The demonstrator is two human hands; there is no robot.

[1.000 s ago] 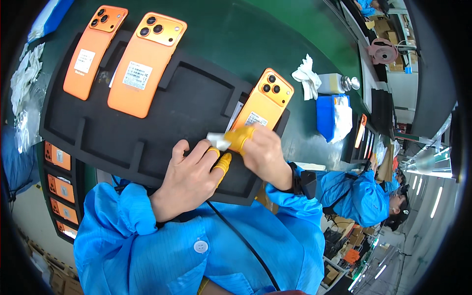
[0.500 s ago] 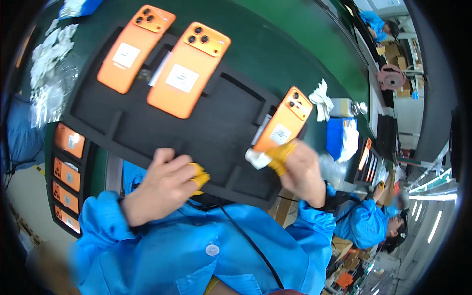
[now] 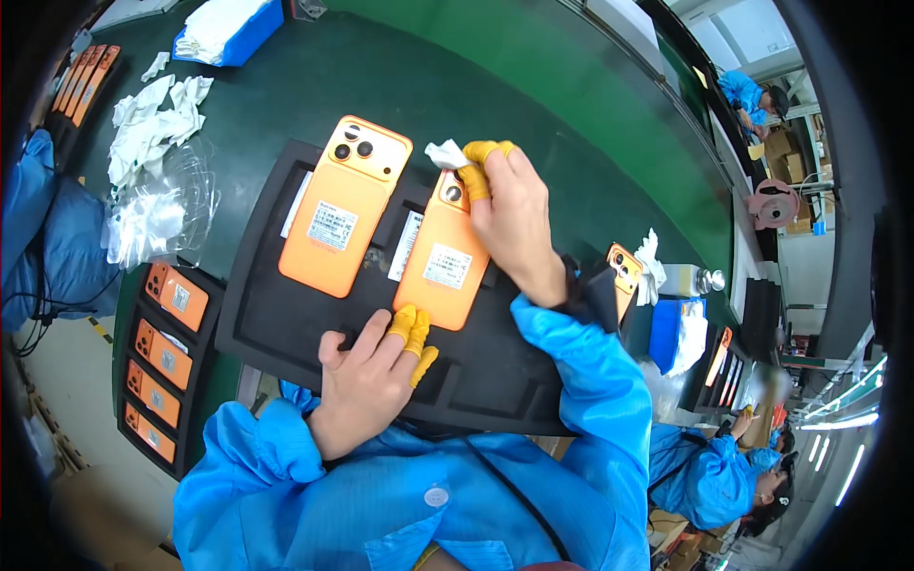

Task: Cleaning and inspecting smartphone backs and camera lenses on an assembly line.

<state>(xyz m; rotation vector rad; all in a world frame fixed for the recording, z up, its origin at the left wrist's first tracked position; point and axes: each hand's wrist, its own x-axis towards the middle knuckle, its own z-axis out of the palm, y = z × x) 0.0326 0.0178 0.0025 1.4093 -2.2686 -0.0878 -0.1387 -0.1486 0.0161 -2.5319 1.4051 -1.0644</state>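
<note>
My right hand point(image 3: 514, 214), with yellow finger cots, pinches a small white cloth point(image 3: 447, 154) at the camera end of the middle orange phone point(image 3: 433, 295). Its fingers hide part of that phone's cameras. At the opposite end, the cot-covered fingertips of my left hand point(image 3: 367, 395) rest on the phone's lower edge, its other fingers spread. Left of this phone lies another orange phone point(image 3: 319, 266), back up, with a white label. Both are on a black tray point(image 3: 276, 328). A third orange phone point(image 3: 624, 271) shows partly behind my right sleeve.
On the left are crumpled white cloths point(image 3: 157, 133), clear plastic film point(image 3: 157, 219) and a black tray of orange phones point(image 3: 167, 357). Blue bins point(image 3: 252, 43) point(image 3: 671, 333) hold white cloths. A metal-topped bottle point(image 3: 681, 281) stands right. Other people point(image 3: 709, 476) sit nearby.
My right hand has moved with the cloth from the right phone to the middle phone's camera end. My left hand has come from the tray's near edge onto that phone. The view has shifted.
</note>
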